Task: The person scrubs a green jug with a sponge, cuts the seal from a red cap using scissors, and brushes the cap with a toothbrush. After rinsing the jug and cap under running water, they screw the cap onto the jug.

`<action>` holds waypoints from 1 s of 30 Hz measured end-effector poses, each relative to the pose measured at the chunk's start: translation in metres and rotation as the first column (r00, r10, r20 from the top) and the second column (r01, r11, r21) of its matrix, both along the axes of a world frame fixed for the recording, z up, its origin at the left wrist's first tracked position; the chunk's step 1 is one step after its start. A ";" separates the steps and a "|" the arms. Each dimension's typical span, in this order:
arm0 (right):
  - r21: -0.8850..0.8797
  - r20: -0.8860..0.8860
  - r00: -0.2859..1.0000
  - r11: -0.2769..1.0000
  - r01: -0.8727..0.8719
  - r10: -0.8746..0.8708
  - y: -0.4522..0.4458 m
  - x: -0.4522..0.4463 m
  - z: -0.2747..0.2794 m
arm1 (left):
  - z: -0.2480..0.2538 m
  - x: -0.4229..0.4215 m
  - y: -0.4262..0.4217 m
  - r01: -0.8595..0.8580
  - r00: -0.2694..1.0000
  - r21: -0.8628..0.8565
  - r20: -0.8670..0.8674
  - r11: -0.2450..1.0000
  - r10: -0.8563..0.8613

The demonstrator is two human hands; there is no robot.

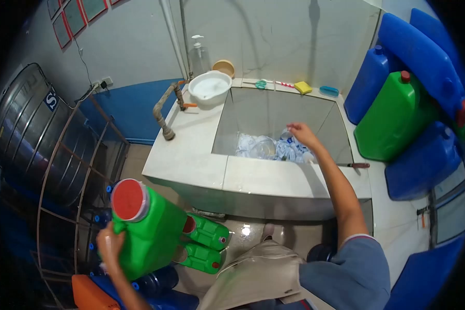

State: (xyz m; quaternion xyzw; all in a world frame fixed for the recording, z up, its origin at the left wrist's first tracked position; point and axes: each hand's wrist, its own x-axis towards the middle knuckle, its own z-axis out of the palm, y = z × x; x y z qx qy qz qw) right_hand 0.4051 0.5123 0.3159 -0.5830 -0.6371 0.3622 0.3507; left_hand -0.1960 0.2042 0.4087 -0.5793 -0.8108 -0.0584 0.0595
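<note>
At the lower left my left hand (110, 245) is wrapped round the handle of a large green jug (157, 230), which has a wide red lid (128, 200) and is held above the floor. My right hand (300, 133) reaches into the tiled basin (274, 111), over a pile of clear and blue-white plastic pieces (292, 148). Its fingers are bent close together near a small clear round piece (287, 134); whether they grip it is too small to tell.
A pipe faucet (163, 116) rises left of the basin beside a white bowl (210, 87). Scissors (261, 84), a yellow sponge (303, 88) and a blue brush (329, 91) lie along the back ledge. Blue and green jugs (392, 116) stand at right. Smaller green jugs (206, 231) rest on the floor.
</note>
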 end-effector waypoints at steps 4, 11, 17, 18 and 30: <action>0.315 0.226 0.909 0.910 0.271 -0.349 0.119 0.074 -0.017 | 0.129 0.048 0.022 0.285 0.926 0.231 -0.318 0.930 -0.205; 0.252 0.375 0.806 0.887 0.386 -0.458 0.236 0.139 -0.032 | 0.284 0.116 0.109 0.428 0.845 0.341 -0.480 0.837 -0.236; 0.199 0.677 0.639 0.927 0.318 -0.365 0.255 0.156 -0.027 | 0.234 0.021 0.221 0.271 0.958 0.474 -0.215 0.838 -0.189; 0.333 0.681 0.584 0.897 0.290 -0.442 0.259 0.160 -0.036 | 0.210 0.020 0.249 0.236 0.972 0.500 -0.111 0.834 -0.208; -0.004 -0.455 0.826 0.929 0.371 -0.332 0.201 0.216 0.047 | 0.045 0.406 0.411 0.654 0.541 0.435 0.303 0.619 -0.785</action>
